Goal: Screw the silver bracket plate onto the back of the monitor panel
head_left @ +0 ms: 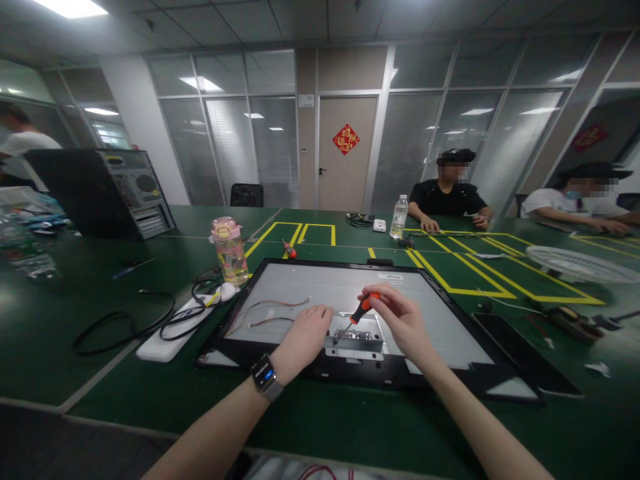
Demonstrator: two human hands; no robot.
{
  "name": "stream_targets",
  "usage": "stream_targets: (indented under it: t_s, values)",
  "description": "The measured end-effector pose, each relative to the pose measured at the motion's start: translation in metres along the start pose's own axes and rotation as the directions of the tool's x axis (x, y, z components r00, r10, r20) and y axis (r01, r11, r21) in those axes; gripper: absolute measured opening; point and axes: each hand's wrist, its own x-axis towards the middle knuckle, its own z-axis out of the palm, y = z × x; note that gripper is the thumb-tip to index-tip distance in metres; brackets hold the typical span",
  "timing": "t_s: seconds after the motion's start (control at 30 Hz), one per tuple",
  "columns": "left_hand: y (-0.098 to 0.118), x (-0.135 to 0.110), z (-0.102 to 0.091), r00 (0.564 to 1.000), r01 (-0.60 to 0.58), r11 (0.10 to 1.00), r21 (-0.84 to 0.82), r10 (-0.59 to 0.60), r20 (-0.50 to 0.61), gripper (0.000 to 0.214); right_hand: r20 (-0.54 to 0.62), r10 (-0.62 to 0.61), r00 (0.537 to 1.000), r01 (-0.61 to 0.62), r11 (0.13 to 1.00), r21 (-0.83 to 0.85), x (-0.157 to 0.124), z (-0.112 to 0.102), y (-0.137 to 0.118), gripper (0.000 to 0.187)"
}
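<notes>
A flat display panel (425, 300) with a black frame lies on the green table, its grey metal back facing up. At its lower middle sits a metal bracket (379, 353) with a raised box-like part. My right hand (403, 320) is closed round the handle of an orange-and-black screwdriver (361, 309), held tilted. Its tip points down at the bracket's left side; whether it touches a screw is too small to tell. My left hand (307, 333) lies palm down beside the bracket's left edge, fingers extended, fingertips partly hidden. Thin wires (270, 321) lie left of it.
Left of the panel are a white power strip (170, 333), a black cable (107, 327) and a pink-lidded bottle (231, 253). A computer case (100, 190) stands farther left. A black flat slab (525, 353) lies to the right. Co-workers sit across the table at right.
</notes>
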Motion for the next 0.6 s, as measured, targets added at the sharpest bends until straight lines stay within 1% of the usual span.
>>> stream_targets:
  t_s: [0.07,0.13,0.2,0.33,0.4,0.47,0.6]
  values:
    - [0.0007,-0.0002,-0.0016,1.0,0.003,1.0,-0.004,-0.003,0.002,0.04,0.033,0.035,0.999,-0.035,0.999,0.023,0.0,-0.0014,0.0004,0.028]
    - [0.0011,-0.0005,-0.0027,1.0,-0.001,1.0,-0.007,0.001,0.002,0.04,0.059,0.055,0.997,-0.057,0.998,0.034,0.0002,-0.0021,0.0006,0.033]
    - [0.0011,-0.0008,-0.0027,1.0,-0.006,1.0,-0.001,0.006,-0.003,0.04,0.061,0.051,0.997,-0.052,0.999,0.012,0.0007,-0.0021,0.0012,0.031]
    - [0.0003,-0.0015,-0.0013,1.0,-0.003,1.0,0.009,0.003,-0.006,0.043,-0.01,0.0,1.0,-0.001,0.997,-0.074,0.0026,-0.0027,0.0031,0.022]
    - [0.0001,-0.0019,-0.0014,1.0,-0.006,1.0,0.003,0.006,-0.008,0.043,-0.016,-0.014,1.0,0.012,0.995,-0.104,0.0033,-0.0043,0.0026,0.021]
    - [0.0006,-0.0022,-0.0024,1.0,-0.005,1.0,-0.006,0.005,-0.007,0.043,0.014,-0.007,1.0,0.008,0.994,-0.107,0.0034,-0.0064,0.0005,0.023]
    - [0.0023,-0.002,-0.0051,1.0,0.002,0.999,-0.035,-0.002,0.0,0.039,0.125,0.026,0.992,-0.02,0.999,-0.045,0.0026,-0.0089,-0.0043,0.032]
